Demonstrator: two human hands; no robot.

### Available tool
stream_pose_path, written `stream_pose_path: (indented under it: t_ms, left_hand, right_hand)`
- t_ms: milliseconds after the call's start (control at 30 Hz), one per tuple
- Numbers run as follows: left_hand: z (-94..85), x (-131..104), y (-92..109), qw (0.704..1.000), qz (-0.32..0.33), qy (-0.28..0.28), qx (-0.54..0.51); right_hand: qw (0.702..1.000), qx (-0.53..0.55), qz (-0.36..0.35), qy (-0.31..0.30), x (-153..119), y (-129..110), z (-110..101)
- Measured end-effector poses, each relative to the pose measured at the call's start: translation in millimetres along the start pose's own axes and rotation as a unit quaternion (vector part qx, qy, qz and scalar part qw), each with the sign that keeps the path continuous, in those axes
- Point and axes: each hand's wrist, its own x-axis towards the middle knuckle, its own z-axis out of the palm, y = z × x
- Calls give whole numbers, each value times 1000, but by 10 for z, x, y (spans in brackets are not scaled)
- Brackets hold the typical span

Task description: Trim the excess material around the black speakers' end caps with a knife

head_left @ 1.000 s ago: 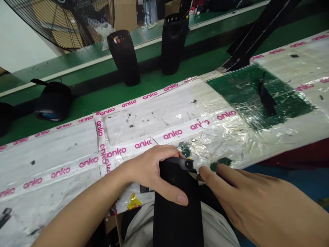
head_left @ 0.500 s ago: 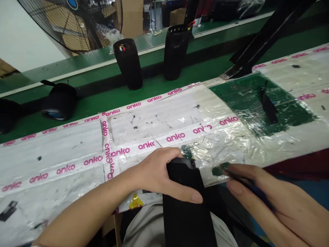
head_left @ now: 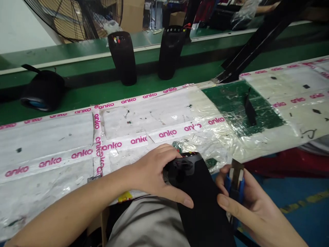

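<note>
A long black fabric-covered case [head_left: 203, 199] rests over my lap, its upper end showing small red and yellow bits and a dark molded panel. Wrapped around its upper left side is my left hand [head_left: 164, 175], thumb lying across the front. At its right edge, my right hand [head_left: 246, 202] is closed on a blue cutter [head_left: 235, 181] whose wide blade points up. The fingertips of my right hand are close to the case; whether they touch it is unclear.
A workbench covered in "anko" tape [head_left: 125, 120] lies ahead. Two upright black cases [head_left: 124, 61] and a round black item [head_left: 43, 91] sit on the green surface behind. A black strip [head_left: 250, 111] lies on the green patch. A fan [head_left: 84, 17] and a slanted black post [head_left: 257, 44] stand beyond.
The case has turned, so its molded panel now shows. My right hand has moved in beside it with the cutter blade now upright. The view has shifted rightward.
</note>
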Motion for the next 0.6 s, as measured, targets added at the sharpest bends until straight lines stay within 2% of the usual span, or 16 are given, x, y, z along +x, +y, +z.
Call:
stream_pose_path:
  t_ms: [167,333,500,600]
  left_hand:
    - [32,-9,1,998,62,22,26]
    - [30,17,10,994,94,30,45]
    - [80,-3,114,994,59,79,52]
    - [62,-29,163,993,19,105,52]
  right_hand:
    - [994,90,61,8,15,25,15]
    - [989,131,69,12,79,53,-5]
    - [990,131,49,14,29,56,102]
    - [996,83,39,3,-62,51,171]
